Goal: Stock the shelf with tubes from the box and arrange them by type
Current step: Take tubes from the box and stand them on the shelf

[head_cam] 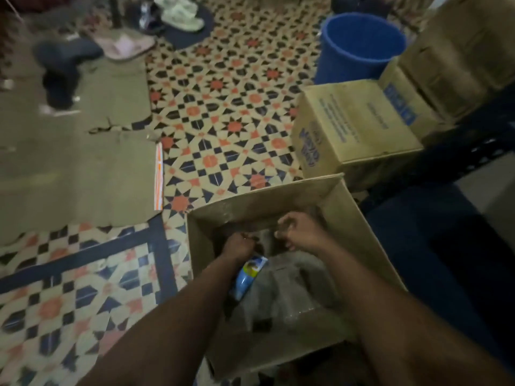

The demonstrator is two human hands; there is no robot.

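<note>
An open cardboard box (359, 218) stands on the floor right below me, and both my arms reach into it. Inside lies a bundle in clear plastic wrap (281, 291), with a blue tube (246, 277) showing at its left side. My left hand (239, 243) is low in the far part of the box, fingers curled into the wrap's end. My right hand (299, 232) is just to its right, also curled and pinching the wrap. The box's inside is dim and the other tubes are hard to make out. A dark blue shelf frame (462, 151) rises on the right.
A closed printed carton (354, 126) sits beyond the box, with more cartons (457, 59) stacked behind it. A blue bucket (359, 45) stands at the back. Flattened cardboard (72, 162) covers the patterned floor on the left. Sandals (125, 45) and shoes lie far back.
</note>
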